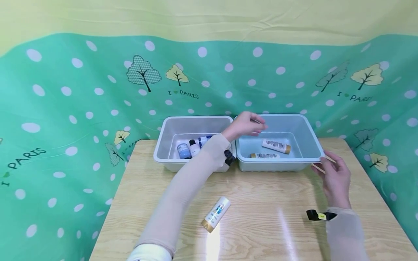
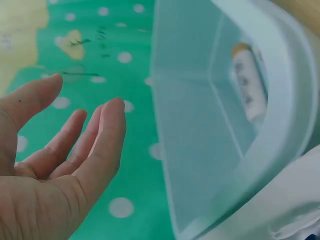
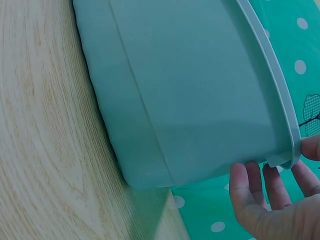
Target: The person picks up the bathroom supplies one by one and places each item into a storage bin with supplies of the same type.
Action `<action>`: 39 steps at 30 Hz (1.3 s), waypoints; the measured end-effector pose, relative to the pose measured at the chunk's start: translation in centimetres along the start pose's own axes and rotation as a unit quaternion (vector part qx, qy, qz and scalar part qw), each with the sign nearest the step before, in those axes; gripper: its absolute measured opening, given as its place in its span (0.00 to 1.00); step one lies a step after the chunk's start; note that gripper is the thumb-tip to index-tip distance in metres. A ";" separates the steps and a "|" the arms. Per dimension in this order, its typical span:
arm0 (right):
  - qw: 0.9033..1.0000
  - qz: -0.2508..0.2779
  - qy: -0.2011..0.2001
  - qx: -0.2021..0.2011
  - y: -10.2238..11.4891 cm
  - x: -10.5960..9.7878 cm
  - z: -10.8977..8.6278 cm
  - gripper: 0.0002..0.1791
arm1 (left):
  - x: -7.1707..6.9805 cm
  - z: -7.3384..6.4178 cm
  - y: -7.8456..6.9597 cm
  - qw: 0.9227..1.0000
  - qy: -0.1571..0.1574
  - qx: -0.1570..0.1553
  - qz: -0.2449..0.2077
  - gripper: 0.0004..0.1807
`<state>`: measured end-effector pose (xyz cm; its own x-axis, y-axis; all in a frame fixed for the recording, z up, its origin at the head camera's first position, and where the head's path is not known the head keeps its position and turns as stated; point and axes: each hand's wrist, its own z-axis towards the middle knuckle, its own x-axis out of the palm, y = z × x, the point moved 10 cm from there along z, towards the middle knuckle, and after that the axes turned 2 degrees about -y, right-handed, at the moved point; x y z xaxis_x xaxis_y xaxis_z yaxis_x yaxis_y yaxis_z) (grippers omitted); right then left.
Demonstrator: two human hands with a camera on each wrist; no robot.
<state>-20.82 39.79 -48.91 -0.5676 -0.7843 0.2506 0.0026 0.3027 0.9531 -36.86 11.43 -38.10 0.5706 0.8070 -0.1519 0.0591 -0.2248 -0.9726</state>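
My left hand (image 1: 245, 125) hangs above the left part of the light blue bin (image 1: 277, 165), fingers loosely bent and nothing between them. In the left wrist view, the left hand (image 2: 65, 155) has its thumb apart from the fingers, beside the bin's wall. Inside that bin lie two white tubes with gold caps, one tube (image 1: 274, 145) toward the middle and another tube (image 1: 266, 156) partly hidden by the front wall. At the bin's front right corner, my right hand (image 1: 336, 177) holds the rim, thumb at the rim and fingertips (image 3: 240, 175) underneath.
A third white tube with a gold cap (image 1: 217, 214) lies on the wooden table (image 1: 261, 206) nearer me. Left of the blue bin stands a grey bin (image 1: 176, 166) with several blue and white bottles, partly behind my left sleeve. A green dotted cloth (image 1: 196, 65) hangs behind.
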 end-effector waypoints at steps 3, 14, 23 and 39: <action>1.000 0.002 0.004 0.002 -0.1 0.0 -0.1 0.26 | -0.2 -1.9 -0.5 1.000 0.001 0.029 -0.010 0.17; 1.000 0.024 0.004 0.009 -0.4 -0.1 -0.1 0.26 | -3.8 -11.3 0.7 0.992 -0.050 0.110 0.019 0.19; 0.999 0.040 0.007 0.014 -0.3 -0.6 -0.2 0.26 | -4.2 -17.8 4.3 0.987 -0.084 0.119 0.068 0.17; 0.998 0.052 0.020 0.011 -0.2 0.0 -0.2 0.26 | -2.5 -20.8 15.8 0.993 -0.091 0.020 0.068 0.20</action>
<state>-20.66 39.68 -49.05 -0.5317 -0.7691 0.3546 0.0411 0.3948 0.9178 -20.30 -5.54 -49.38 0.4141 0.8563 -0.3085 -0.0432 -0.3201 -0.9464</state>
